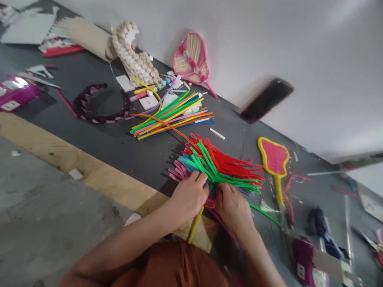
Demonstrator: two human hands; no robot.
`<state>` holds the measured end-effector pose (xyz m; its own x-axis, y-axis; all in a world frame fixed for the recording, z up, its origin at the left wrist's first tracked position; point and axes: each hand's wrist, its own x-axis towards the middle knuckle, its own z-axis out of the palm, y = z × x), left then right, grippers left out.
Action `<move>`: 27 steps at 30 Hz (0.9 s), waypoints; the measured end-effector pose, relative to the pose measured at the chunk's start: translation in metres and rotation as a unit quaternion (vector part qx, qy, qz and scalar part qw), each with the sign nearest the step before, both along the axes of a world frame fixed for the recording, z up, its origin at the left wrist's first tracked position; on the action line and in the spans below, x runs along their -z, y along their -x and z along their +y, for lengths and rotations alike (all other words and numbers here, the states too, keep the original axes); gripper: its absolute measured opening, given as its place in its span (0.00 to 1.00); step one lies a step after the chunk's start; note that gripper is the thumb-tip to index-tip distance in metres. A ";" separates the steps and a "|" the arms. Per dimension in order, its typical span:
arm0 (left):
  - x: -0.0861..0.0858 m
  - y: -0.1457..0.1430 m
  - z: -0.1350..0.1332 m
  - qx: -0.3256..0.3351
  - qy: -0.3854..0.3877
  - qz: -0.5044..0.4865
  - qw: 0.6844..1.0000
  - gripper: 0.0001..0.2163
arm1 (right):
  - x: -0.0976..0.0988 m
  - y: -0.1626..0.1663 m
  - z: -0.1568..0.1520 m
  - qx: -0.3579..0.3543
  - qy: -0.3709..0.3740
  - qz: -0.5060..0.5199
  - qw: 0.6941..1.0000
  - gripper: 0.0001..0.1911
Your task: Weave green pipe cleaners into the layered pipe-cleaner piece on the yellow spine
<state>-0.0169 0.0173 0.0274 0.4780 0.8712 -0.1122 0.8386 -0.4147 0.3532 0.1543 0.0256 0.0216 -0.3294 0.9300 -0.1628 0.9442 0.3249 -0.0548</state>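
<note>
"Where's the pipe-cleaner bundle point(227, 163)?"
"By the table's point(101, 141) near edge."
"And the hands?"
"Left hand point(194, 191) clamped on it; right hand point(235, 205) curled against it, fingertips hidden, grip I can't tell."

light soft, muted; the wall point(269, 44) glows palest at upper right. spiky shadows fall leftward from the fuzzy stems point(230, 161) onto the desk point(119, 153), so i log light from the right. glare spots the purple tool point(25, 95). fine detail is soft; the right edge smears.
</note>
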 end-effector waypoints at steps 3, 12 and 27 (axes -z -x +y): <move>0.003 0.000 -0.006 0.009 -0.034 0.004 0.999 0.10 | 0.001 -0.001 -0.002 -0.011 -0.019 0.002 1.000 0.09; 0.005 0.000 -0.006 0.015 -0.032 -0.006 0.999 0.09 | -0.006 0.009 -0.005 -0.009 -0.015 -0.033 0.999 0.08; 0.001 0.007 0.001 0.014 0.014 -0.022 1.000 0.08 | -0.005 0.002 -0.002 -0.009 0.001 0.087 0.996 0.11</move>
<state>-0.0235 0.0183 0.0266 0.5080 0.8538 -0.1137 0.8096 -0.4282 0.4014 0.1522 0.0235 0.0266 -0.3693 0.9236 -0.1033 0.9146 0.3414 -0.2167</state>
